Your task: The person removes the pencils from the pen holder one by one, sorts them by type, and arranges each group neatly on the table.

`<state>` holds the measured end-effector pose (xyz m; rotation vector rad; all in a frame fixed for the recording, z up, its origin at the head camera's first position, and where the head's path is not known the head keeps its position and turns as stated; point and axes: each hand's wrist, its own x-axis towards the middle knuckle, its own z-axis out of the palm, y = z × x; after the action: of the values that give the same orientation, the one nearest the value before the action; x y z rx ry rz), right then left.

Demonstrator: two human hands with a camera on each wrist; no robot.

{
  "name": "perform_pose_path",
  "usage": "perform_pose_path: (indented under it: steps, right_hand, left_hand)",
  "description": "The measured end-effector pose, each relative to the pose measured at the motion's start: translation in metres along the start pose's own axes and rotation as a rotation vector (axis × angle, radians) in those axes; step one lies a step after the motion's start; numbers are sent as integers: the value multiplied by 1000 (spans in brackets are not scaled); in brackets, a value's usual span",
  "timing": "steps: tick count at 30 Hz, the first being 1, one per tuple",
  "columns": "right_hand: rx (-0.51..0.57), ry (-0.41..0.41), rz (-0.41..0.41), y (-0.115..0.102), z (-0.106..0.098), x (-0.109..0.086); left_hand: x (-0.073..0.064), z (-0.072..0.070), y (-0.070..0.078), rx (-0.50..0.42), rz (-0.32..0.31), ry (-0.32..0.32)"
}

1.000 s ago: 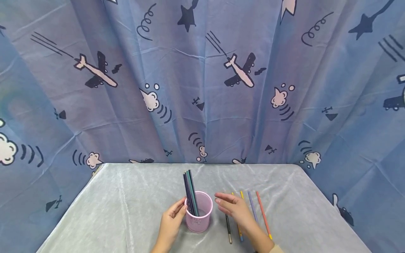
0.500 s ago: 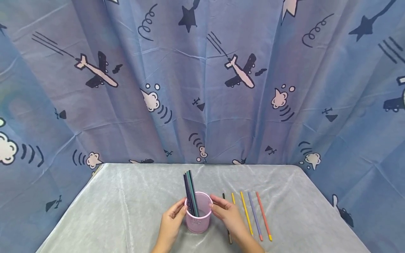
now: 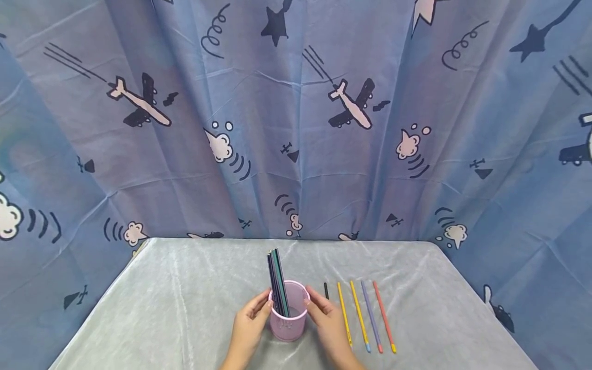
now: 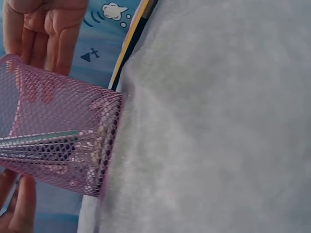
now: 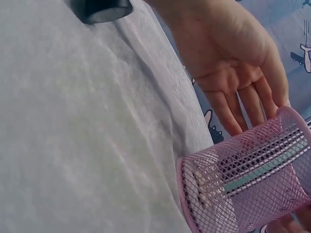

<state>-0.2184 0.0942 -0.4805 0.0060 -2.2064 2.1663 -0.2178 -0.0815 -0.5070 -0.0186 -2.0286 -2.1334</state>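
Note:
A pink mesh pencil cup (image 3: pixel 288 329) stands upright on the cloth in the head view, between the two hands. Several dark and teal pencils (image 3: pixel 277 282) lean toward its left side. My left hand (image 3: pixel 247 326) holds the cup's left side, thumb near the rim. On the opposite side, my right hand (image 3: pixel 329 329) holds it with the thumb at the rim. In the left wrist view the mesh cup (image 4: pixel 58 116) lies sideways in the picture, the right hand (image 4: pixel 53 29) above. The right wrist view shows the cup (image 5: pixel 257 194) with the left hand (image 5: pixel 233 58) beside it.
To the right lie a black pencil (image 3: pixel 326 291), two yellow ones, a purple pencil (image 3: pixel 371 316) and a red pencil (image 3: pixel 385 316), roughly side by side. The pale grey cloth (image 3: pixel 185 298) covers the table. A blue patterned curtain (image 3: pixel 296 195) hangs behind.
My right hand has moved left from above the pencils on the table to the cup's right side and gripped it. My left hand has stayed on the cup.

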Motion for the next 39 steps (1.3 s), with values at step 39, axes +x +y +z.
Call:
perform_pose_path:
  steps: [39]
  right_hand:
    - [-13,34,32,-4,3,-5]
  left_hand:
    - [23,20,39,184,132,227]
